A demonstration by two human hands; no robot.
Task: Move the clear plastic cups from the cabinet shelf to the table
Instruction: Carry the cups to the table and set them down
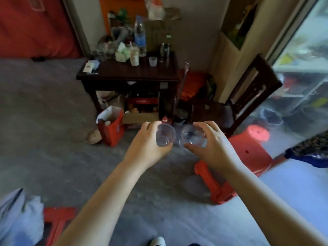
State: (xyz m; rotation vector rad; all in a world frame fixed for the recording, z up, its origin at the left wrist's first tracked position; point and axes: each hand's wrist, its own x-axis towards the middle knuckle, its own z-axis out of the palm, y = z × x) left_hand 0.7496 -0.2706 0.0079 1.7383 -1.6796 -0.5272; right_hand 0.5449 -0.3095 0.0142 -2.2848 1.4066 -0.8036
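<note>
Above the grey floor, well short of the table (127, 73), one clear cup (166, 134) is gripped in the closed left hand (150, 144) and a second cup (192, 137) is held in the closed right hand (211, 144), rims nearly touching.

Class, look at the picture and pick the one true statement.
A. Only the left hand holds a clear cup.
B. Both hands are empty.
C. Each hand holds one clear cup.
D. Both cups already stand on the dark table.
C: the left hand grips one clear cup and the right hand grips another clear cup, both in the air short of the dark table.
</note>
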